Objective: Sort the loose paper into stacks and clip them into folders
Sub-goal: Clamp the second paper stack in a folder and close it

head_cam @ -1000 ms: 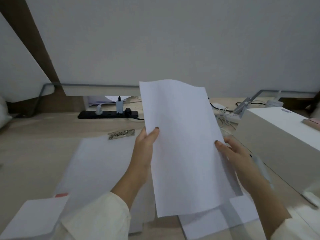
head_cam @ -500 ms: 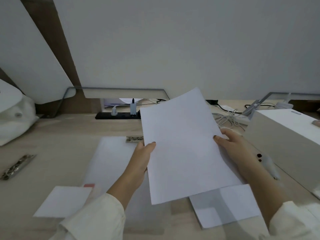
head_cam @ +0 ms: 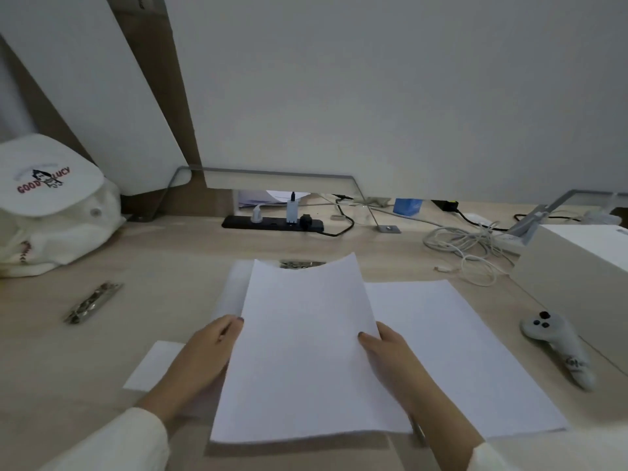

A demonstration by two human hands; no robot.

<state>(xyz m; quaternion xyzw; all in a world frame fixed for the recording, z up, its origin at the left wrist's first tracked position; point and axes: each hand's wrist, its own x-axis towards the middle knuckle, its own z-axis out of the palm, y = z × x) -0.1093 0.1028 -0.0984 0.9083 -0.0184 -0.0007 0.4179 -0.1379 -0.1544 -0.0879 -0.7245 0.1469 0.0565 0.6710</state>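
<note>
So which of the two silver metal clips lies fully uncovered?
The long silver metal clip lying far left, near the white fabric bag. The other clip is partly hidden behind the top edge of the held white paper sheet.

Plain white sheet (head_cam: 306, 351); pale wood desk (head_cam: 170, 266); black power strip (head_cam: 272, 223); cream bag (head_cam: 51, 212), red lettering.
</note>
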